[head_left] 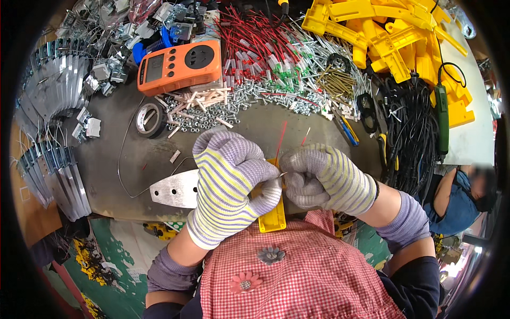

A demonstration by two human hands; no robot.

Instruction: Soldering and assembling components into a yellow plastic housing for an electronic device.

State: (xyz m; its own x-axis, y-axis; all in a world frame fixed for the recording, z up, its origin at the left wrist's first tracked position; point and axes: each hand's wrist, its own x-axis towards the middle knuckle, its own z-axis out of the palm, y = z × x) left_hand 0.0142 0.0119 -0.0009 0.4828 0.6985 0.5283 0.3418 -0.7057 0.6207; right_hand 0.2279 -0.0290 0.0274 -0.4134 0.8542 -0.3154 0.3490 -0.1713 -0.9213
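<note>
My left hand, in a striped knit glove, is closed with thumb and forefinger pinched together. Facing it, my right hand in a matching glove has its fingers curled in a pinch. Between the fingertips shows the tip of a thin wire; the rest of it is hidden by the gloves. Under both hands lies a long yellow plastic housing, its middle covered. A red wire sticks up beyond the hands. Beside my left hand is a flat metal plate with round holes.
An orange meter and a roll of black tape stand at the back left. Heaped behind are small screws, red wires and yellow housings. Black cables lie right; metal blades left. Another person sits far right.
</note>
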